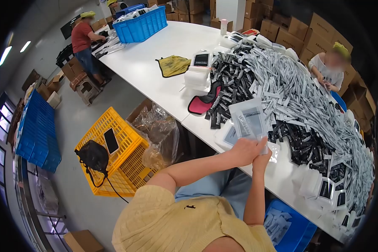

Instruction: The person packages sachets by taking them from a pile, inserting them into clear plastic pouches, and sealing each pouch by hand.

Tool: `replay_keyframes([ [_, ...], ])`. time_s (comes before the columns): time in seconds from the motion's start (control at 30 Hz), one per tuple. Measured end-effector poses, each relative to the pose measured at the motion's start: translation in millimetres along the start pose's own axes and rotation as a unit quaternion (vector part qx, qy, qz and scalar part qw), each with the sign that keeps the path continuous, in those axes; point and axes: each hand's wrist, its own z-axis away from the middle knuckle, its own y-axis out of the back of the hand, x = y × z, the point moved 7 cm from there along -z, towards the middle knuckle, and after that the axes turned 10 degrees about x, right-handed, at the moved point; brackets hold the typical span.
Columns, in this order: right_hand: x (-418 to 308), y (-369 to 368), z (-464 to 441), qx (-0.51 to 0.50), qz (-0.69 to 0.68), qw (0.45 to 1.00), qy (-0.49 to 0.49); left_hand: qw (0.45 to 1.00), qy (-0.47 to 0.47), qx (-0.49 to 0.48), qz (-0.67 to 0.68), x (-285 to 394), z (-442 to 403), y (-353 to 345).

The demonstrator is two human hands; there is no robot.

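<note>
Both hands are together at the table's near edge, on a clear plastic bag (248, 119) with a dark printed panel. My left hand (247, 150) has its fingers closed on the bag's lower end. Pressed close beside it, my right hand (262, 160) grips the bag's lower right corner; its fingertips are partly hidden. A stack of similar bags (225, 137) lies on the table just left of and beneath the held one. Beyond my hands spreads a heap of black packets (300, 145) and silver-grey packets (277, 80) with white lettering.
More bag stacks (197, 78) lie on the white table (155, 38), near yellow (173, 66) and pink-black (199, 106) cloth pieces. A yellow crate (113, 147) bears a phone (111, 140). A blue bin (296, 235) stands below right. Co-workers stand far left and sit across the heap.
</note>
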Motion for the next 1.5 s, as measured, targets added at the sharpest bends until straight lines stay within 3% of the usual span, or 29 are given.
replay_keyframes([
  [0.07,9,5,-5,-0.009,-0.015,0.999,-0.031,0.999,-0.002,-0.038,0.027,3,1,-4],
  [0.17,-8,18,-9,0.033,0.014,0.999,0.04,0.993,0.011,-0.056,0.107,0,-2,7],
  [0.2,-7,26,-11,0.074,-0.002,0.997,0.014,0.988,0.018,-0.057,0.141,-2,-4,9],
  [0.3,-3,32,-9,0.085,-0.007,0.996,-0.015,0.944,0.235,0.108,0.203,-50,-7,12],
  [0.33,-11,25,-7,0.058,0.02,0.997,0.046,0.866,0.344,0.119,0.344,-67,-7,3],
  [0.4,-26,6,0,0.006,0.074,0.983,0.169,0.686,0.438,0.105,0.571,-83,-6,-17],
  [0.43,-21,5,-3,-0.001,0.084,0.984,0.156,0.568,0.474,0.093,0.666,-84,-1,-28],
  [0.57,-11,-3,-18,0.011,0.075,0.989,0.124,0.442,0.495,0.113,0.74,-83,1,-37],
  [0.67,-12,-7,-24,0.021,0.038,0.995,0.086,0.419,0.49,0.115,0.756,-81,1,-41],
  [0.83,7,-7,-20,-0.054,0.011,0.997,-0.059,0.639,0.451,0.095,0.616,-94,2,-29],
  [0.87,12,-3,-18,-0.003,0.003,0.998,-0.056,0.676,0.447,0.098,0.578,-96,2,-27],
  [0.93,25,7,-9,0.103,-0.01,0.993,-0.05,0.682,0.439,0.11,0.575,-93,1,-31],
  [0.97,25,8,-8,0.097,-0.009,0.995,-0.026,0.685,0.434,0.117,0.573,-91,0,-32],
  [1.03,20,11,-9,0.083,-0.007,0.996,0.024,0.621,0.474,0.152,0.605,-99,1,-35],
  [1.13,13,16,-9,-0.056,0.001,0.998,0.014,0.551,0.507,0.216,0.626,-130,-4,-21],
  [1.17,11,22,-7,-0.048,-0.004,0.999,-0.005,0.532,0.513,0.242,0.629,-145,-2,-13],
  [1.23,8,32,-3,-0.032,-0.016,0.998,-0.044,0.637,0.472,0.24,0.56,-176,2,-1],
  [1.27,6,30,-2,-0.078,0.011,0.995,-0.061,0.724,0.449,0.185,0.489,-191,4,2],
  [1.33,2,26,-1,-0.17,0.063,0.979,-0.094,0.919,0.198,0.197,0.276,-151,-22,57],
  [1.37,-6,18,0,-0.207,0.073,0.973,-0.067,0.968,0.061,0.193,0.151,-117,-33,79],
  [1.43,-20,-3,9,-0.283,0.094,0.954,-0.019,0.986,-0.095,0.049,0.13,-54,-40,80],
  [1.47,-28,-14,13,-0.3,0.103,0.948,0.028,0.982,-0.136,-0.001,0.133,-34,-41,73],
  [1.5,-28,-17,13,-0.309,0.109,0.945,-0.01,0.98,-0.107,-0.09,0.144,-34,-40,59],
])
